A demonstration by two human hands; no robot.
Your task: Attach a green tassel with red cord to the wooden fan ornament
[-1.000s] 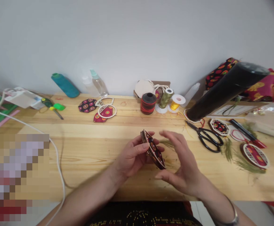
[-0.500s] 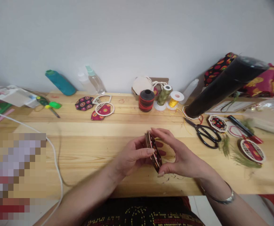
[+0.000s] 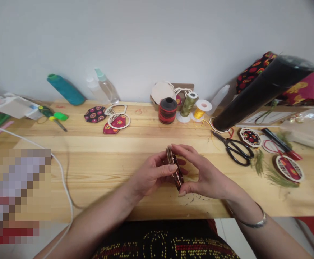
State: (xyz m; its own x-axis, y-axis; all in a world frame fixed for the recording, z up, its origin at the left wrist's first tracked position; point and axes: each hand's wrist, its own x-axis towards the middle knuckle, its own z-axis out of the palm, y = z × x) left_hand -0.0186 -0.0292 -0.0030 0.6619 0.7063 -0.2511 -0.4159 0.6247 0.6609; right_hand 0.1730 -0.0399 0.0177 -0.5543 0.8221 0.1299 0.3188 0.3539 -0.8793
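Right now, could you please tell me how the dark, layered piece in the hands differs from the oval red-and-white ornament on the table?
The dark, layered piece stands steeply tilted between the left hand and right hand; the oval red-and-white ornament lies on the wooden table. The piece mainly shows its stacked edge; the ornament shows its face. The piece looks mostly dark, the ornament brighter. Both have pale edging.
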